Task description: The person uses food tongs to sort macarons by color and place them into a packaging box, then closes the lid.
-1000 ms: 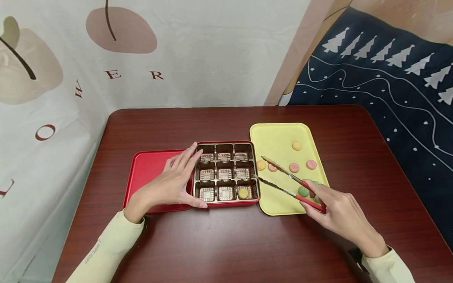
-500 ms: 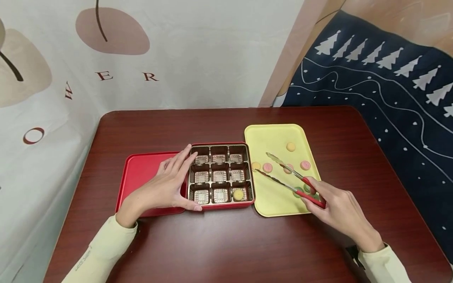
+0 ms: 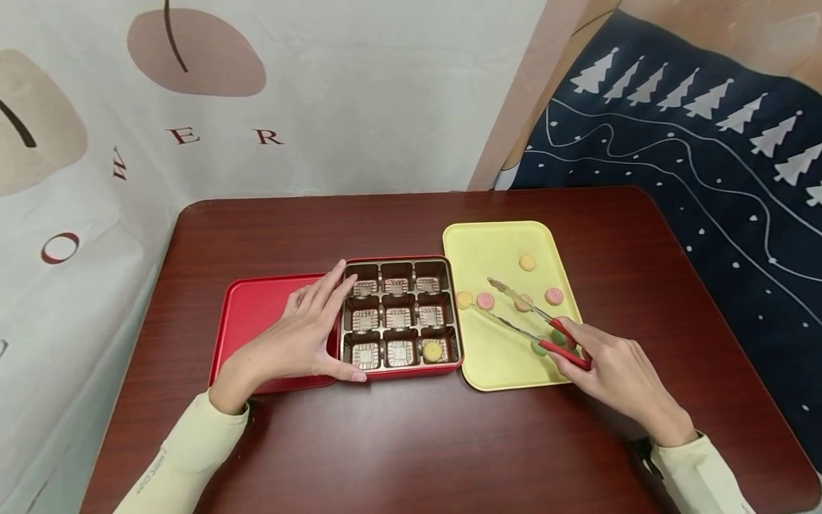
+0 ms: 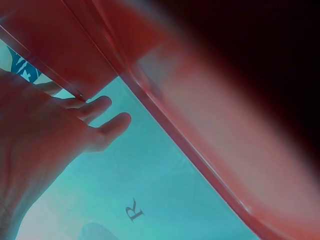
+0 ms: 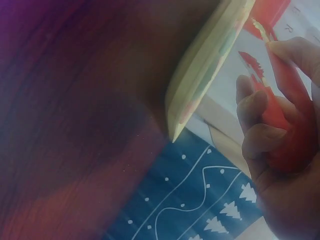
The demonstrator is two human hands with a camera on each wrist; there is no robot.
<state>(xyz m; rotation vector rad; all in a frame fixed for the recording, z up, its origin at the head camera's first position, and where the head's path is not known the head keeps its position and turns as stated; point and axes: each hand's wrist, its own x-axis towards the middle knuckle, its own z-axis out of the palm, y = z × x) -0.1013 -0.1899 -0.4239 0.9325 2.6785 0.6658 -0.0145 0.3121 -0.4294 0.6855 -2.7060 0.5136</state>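
Observation:
My left hand (image 3: pixel 295 339) rests at the left end of a red tin box (image 3: pixel 411 372), thumb along its front side and fingers spread at its left rim. The brown insert has several square compartments; a yellow macaron (image 3: pixel 432 350) sits in the front right one. My right hand (image 3: pixel 626 382) grips red-handled tongs (image 3: pixel 557 350), seen also in the right wrist view. Their metal arms stand apart over the yellow tray (image 3: pixel 491 250), holding nothing. One tip is close to a pink macaron (image 3: pixel 484 300); the other arm overlaps a second pink macaron (image 3: pixel 523 303).
On the tray also lie a yellow macaron (image 3: pixel 527 262) at the back, another yellow macaron (image 3: pixel 464 300) by the box, a pink macaron (image 3: pixel 554 296), and green macarons (image 3: pixel 538 348) partly hidden under the tongs. A red lid (image 3: pixel 257 307) lies left of the box, under my left forearm.
The tongs have moved right and slightly back, from the box's right rim to over the tray. My left hand stays at the box. The head view has shifted slightly.

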